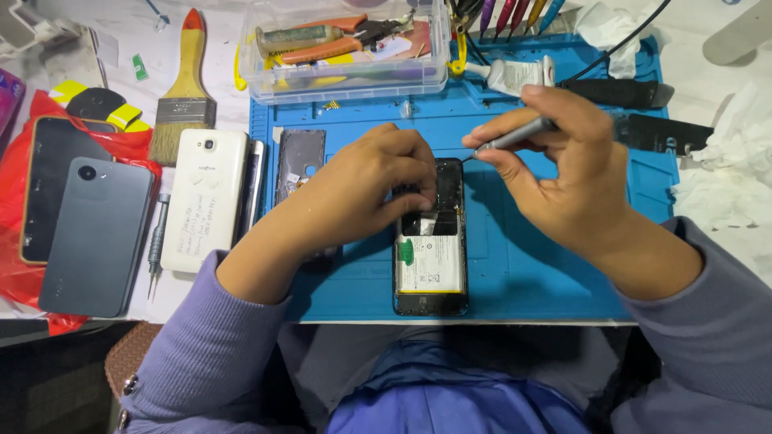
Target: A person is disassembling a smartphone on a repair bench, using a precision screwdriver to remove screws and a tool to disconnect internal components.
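The light is bright and even, and it seems to come from above. The blue mat (547,265) and the white worktop (716,233) are well lit. Soft shadows lie under the left hand (362,189) and the right hand (563,169). The bottom of the picture, below the worktop edge, is dark. The plastic box (346,76) shows small glare. The centre is sharp; lines bend a little at the edges
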